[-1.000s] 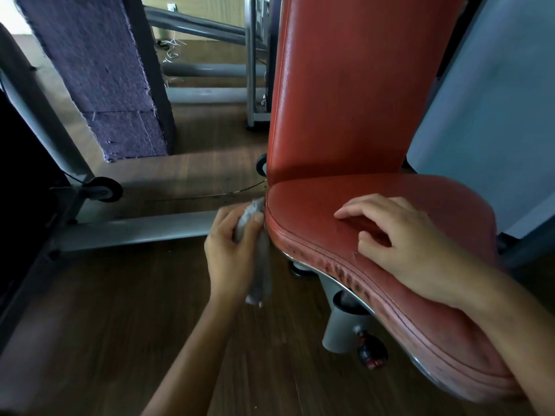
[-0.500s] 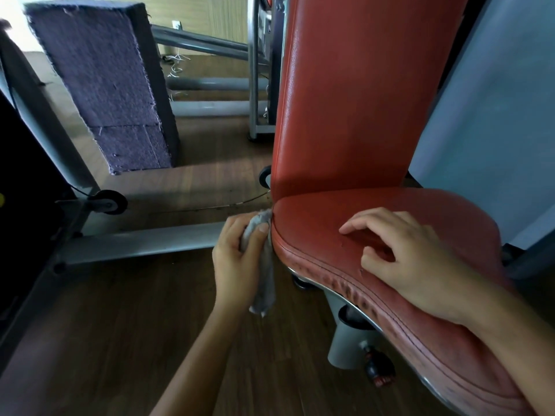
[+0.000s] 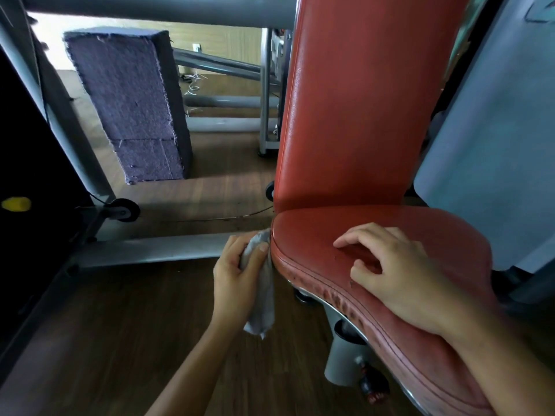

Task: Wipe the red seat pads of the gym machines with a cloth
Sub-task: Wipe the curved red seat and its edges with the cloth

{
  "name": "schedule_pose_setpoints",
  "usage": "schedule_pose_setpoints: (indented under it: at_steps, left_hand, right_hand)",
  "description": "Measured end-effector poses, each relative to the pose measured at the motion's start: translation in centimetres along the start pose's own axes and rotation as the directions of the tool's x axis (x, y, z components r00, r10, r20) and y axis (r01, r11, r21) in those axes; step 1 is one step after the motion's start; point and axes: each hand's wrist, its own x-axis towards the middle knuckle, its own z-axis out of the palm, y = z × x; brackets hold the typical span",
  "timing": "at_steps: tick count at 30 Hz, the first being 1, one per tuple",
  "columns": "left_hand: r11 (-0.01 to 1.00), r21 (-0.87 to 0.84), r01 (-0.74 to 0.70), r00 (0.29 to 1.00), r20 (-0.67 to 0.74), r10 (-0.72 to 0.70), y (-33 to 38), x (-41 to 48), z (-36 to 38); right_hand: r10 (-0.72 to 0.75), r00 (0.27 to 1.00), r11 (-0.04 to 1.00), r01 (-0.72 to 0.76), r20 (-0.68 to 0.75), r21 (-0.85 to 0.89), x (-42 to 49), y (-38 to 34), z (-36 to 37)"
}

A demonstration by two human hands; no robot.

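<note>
The grey cloth (image 3: 260, 295) is bunched up in the left hand (image 3: 237, 277). It sits at the left edge of the red seat pad (image 3: 426, 241), close to the back corner. The grip of the left hand is closed round the cloth, with the thumb on top and the fingers wrapped round it. The cloth touches the side of the seat pad, and a long bit of it hangs down below the hand.

The right hand (image 3: 399, 274) lies on top of the seat pad, palm down. Its fingers are a little bent and the tips touch the red cover. Its grip is loose and holds nothing.

A dark line of stitches runs along the front edge of the seat pad, and the cover looks worn there. A tall red back pad (image 3: 360, 100) stands up right behind the seat. Under the seat there is a grey post (image 3: 339, 361) with a small dark knob (image 3: 372, 385) beside it.

The floor (image 3: 135, 340) is brown wood. A flat grey bar (image 3: 150, 247) lies on it just left of the left hand, with a small black wheel (image 3: 121, 210) near its far end. Farther back stands a fuzzy purple block (image 3: 129, 106). A pale blue-grey panel (image 3: 495, 145) is on the right of the seat
</note>
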Motion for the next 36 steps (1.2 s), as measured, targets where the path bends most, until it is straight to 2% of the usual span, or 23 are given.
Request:
schedule_pose_setpoints:
  at_steps: [3, 7, 10, 12, 16, 21, 25, 26, 28, 31, 33, 36]
  left_hand:
    - [0.998, 0.028, 0.061, 0.998, 0.021, -0.062, -0.4, 2.5, 0.1]
    - [0.987, -0.037, 0.157, 0.988, 0.004, -0.157, 0.1, 2.6, 1.4]
    - [0.996, -0.026, 0.088, 0.996, -0.002, -0.088, 0.1, 0.2, 0.3]
    - [0.997, 0.04, 0.066, 0.998, 0.001, -0.066, 0.3, 1.6, 0.4]
    - [0.988, 0.127, 0.086, 0.996, 0.019, -0.089, 1.6, 4.4, 1.3]
    - [0.966, 0.253, -0.06, 0.975, 0.223, 0.002, 5.0, 1.6, -2.0]
    - [0.929, 0.365, -0.061, 0.998, 0.045, 0.048, 8.8, 3.0, -0.4]
    - [0.916, 0.396, -0.057, 0.998, 0.047, 0.042, 9.6, 3.8, 0.3]
    - [0.909, 0.416, -0.015, 0.989, 0.143, -0.049, 11.0, 5.0, 2.1]
    - [0.914, 0.401, 0.068, 0.942, 0.276, -0.191, 11.8, 5.9, 3.7]
    - [0.921, 0.382, 0.076, 0.926, 0.314, -0.207, 11.1, 6.0, 2.6]
    - [0.935, 0.347, 0.078, 0.927, 0.321, -0.196, 9.5, 4.8, 0.5]
  right_hand:
    - [-0.007, 1.0, 1.0, 0.007, 0.004, 0.005, 0.1, 0.0, 0.0]
    - [0.013, 1.0, 1.0, -0.013, -0.001, 0.005, 0.0, -0.2, -0.1]
    - [0.012, 1.0, 1.0, -0.012, -0.001, -0.005, 0.0, -0.3, -0.1]
    - [0.022, 1.0, 1.0, -0.022, -0.002, -0.007, 0.0, -0.3, 0.0]
    - [0.034, 0.999, 0.999, -0.034, 0.004, 0.002, -0.1, -0.4, -0.2]
    - [0.032, 0.999, 0.999, -0.032, 0.007, 0.042, -0.4, -0.7, -0.6]
    - [0.146, 0.974, 0.983, -0.123, -0.174, 0.137, -1.2, -0.4, -1.0]
    - [0.195, 0.952, 0.972, -0.156, -0.235, 0.177, -1.4, -0.1, -1.1]
    - [0.318, 0.899, 0.905, -0.194, -0.3, 0.378, -1.7, 0.7, -1.7]
    - [0.522, 0.819, 0.642, -0.194, -0.237, 0.742, -1.8, 1.6, -2.7]
    - [0.586, 0.785, 0.525, -0.179, -0.201, 0.832, -1.7, 1.9, -3.1]
    - [0.575, 0.793, 0.531, -0.171, -0.204, 0.83, -1.2, 1.8, -3.2]
